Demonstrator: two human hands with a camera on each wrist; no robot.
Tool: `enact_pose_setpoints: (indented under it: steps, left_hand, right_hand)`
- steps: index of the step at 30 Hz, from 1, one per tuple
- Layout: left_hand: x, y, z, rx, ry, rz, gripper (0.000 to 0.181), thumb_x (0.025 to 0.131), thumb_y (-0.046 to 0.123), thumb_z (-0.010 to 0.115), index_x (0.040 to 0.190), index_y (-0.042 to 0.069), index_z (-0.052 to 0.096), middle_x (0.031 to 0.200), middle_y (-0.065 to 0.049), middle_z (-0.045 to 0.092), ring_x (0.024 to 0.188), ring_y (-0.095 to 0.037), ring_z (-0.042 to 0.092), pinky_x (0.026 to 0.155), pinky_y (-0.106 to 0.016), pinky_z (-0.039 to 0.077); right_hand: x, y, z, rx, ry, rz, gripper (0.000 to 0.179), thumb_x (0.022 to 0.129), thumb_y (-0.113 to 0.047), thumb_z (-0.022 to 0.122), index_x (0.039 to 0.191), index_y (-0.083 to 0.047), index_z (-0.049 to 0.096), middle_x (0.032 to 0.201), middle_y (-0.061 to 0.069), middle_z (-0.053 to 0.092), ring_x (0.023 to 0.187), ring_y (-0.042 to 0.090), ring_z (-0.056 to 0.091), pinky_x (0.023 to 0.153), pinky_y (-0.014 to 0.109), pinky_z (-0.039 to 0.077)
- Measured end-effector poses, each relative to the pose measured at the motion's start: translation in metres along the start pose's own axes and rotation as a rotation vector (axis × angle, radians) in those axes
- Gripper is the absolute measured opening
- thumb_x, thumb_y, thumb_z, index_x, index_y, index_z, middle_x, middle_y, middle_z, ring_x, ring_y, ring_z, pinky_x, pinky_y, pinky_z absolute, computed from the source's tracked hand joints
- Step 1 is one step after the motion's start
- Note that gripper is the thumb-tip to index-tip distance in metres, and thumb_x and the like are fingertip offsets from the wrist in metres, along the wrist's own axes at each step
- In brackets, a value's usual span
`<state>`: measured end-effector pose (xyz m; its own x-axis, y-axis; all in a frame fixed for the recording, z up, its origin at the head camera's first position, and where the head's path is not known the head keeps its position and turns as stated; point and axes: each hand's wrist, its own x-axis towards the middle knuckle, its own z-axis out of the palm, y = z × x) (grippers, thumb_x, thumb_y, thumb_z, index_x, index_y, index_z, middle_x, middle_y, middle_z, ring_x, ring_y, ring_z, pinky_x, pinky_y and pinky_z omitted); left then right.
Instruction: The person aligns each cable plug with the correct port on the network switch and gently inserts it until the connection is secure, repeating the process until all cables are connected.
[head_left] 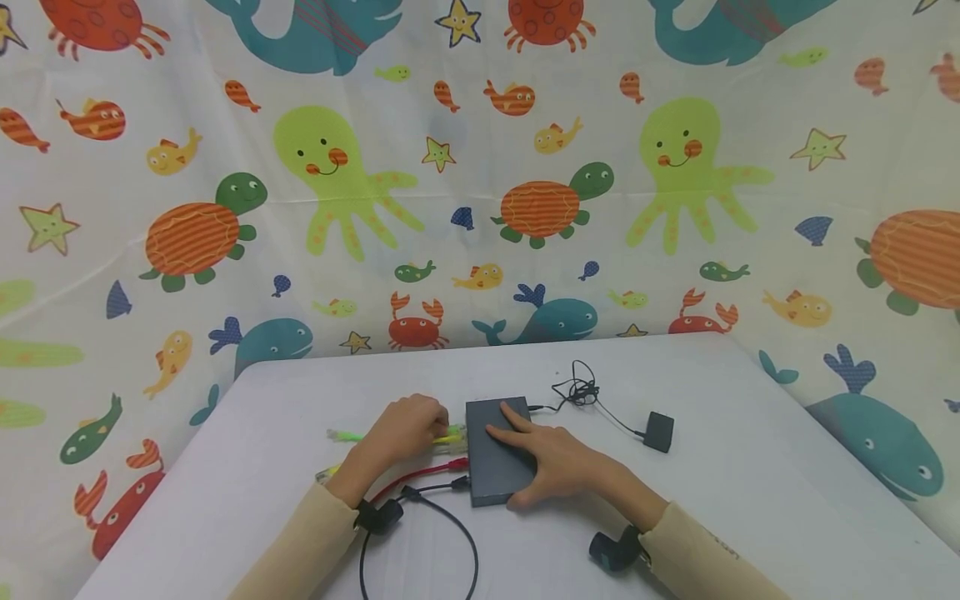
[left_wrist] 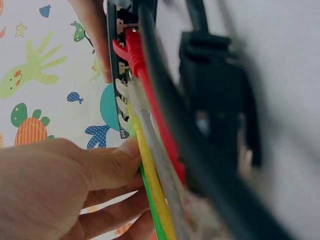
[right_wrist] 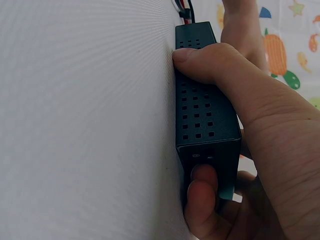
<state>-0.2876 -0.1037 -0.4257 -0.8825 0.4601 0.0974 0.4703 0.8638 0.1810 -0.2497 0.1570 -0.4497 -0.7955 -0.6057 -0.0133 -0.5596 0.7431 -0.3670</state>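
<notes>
A dark network switch lies on the white table, with a row of ports facing left. My right hand grips it: the thumb presses the perforated side, while other fingers spread over the top and curl at the far end. At the port side, my left hand pinches the green Ethernet cable close to the endmost port. Its plug is mostly hidden by the thumb. Beside it, a yellow cable, grey cables, a red cable and a black cable run into the switch.
A thin black power cord lies bunched behind the switch, leading to a square black adapter on the right. A black cable loop crosses the table front. A sea-animal curtain hangs behind the table.
</notes>
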Motion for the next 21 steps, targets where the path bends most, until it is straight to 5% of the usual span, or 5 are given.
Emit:
enact_pose_setpoints:
  steps: [21]
  left_hand:
    - [0.0007,-0.0006,0.0029,0.014,0.002,0.007,0.011,0.085,0.014,0.073,0.096,0.016,0.076,0.087,0.005,0.07,0.08,-0.011,0.057,0.08,-0.034,0.053]
  right_hand:
    - [0.0002,0.0009,0.0005,-0.001,-0.003,0.001,0.1,0.066,-0.068,0.073,0.15,-0.042,0.025,0.164,-0.002,0.006,0.14,0.033,0.038,0.102,0.056,0.041]
